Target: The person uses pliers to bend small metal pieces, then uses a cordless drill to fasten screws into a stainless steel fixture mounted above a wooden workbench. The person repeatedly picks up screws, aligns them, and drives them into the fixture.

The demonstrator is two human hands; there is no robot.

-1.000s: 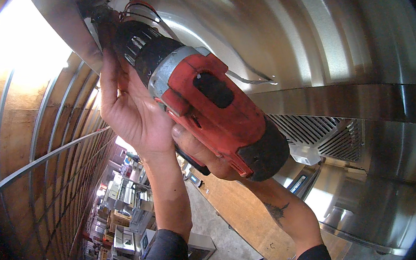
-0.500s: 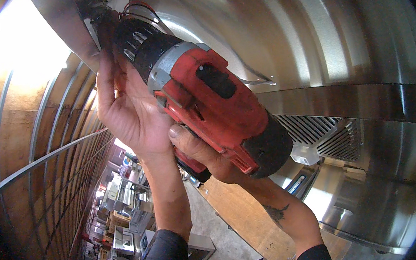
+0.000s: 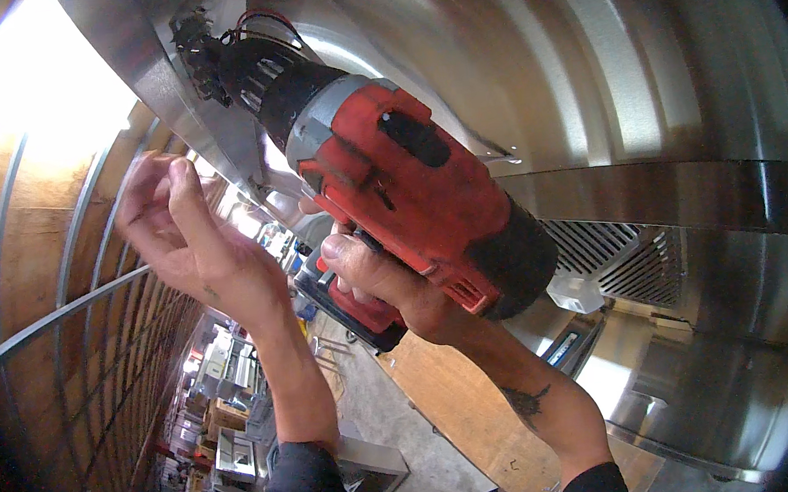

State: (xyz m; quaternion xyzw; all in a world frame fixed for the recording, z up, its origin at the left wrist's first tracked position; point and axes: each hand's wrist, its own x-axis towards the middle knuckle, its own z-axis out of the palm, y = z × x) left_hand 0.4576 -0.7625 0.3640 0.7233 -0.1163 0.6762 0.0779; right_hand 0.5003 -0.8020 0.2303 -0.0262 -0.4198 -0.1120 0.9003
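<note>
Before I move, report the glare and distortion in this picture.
Head view: white glare washes out the upper left. Head view: pale reflections streak the silver metal panel beyond the red-and-black power drill. Head view: edges bend toward the dark rim.

Left grip (image 3: 207, 253) aloft, half-curled

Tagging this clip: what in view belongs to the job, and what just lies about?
Job, apparently:
- red-and-black power drill, in the right hand
- shiny grey metal panelling beside its tip

Lying about:
- long brown wooden board
- white boxy item
</note>
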